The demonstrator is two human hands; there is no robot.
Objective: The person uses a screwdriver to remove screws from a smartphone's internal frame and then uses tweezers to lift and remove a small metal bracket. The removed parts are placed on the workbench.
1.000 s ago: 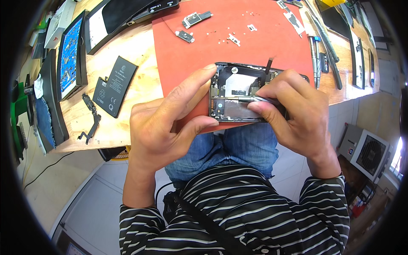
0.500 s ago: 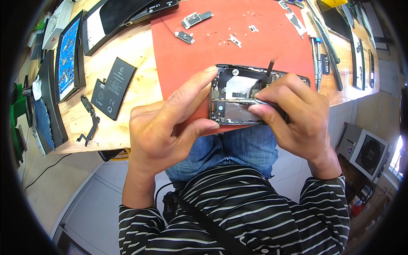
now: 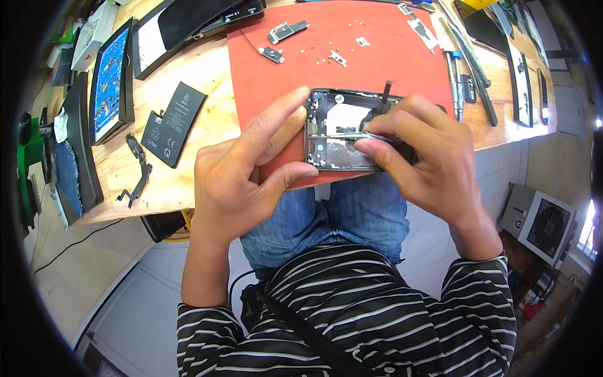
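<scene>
An opened smartphone [image 3: 336, 154], its inner parts bare and a dark flex cable [image 3: 386, 92] standing up from its far side, is held over the near edge of the red mat [image 3: 276, 81]. My left hand [image 3: 242, 166] grips its left end, thumb on the near edge and fingers at the far edge. In my right hand [image 3: 424, 141] a slim screwdriver [image 3: 344, 136] is pinched between thumb and fingers. Its thin shaft lies low across the phone toward the left end. The hand hides the phone's right part.
A black battery [image 3: 174, 124] and a small part with a flex cable [image 3: 139, 169] lie on the wooden table left. Small metal parts [image 3: 287, 31] and tiny screws dot the mat. Screwdrivers [image 3: 455, 85] and tweezers [image 3: 471, 56] lie right. A blue tray [image 3: 110, 81] stands far left.
The view has shifted slightly, moving the table things in the picture. The screwdriver's tip sits a little nearer the phone's left end. Both hands keep their holds.
</scene>
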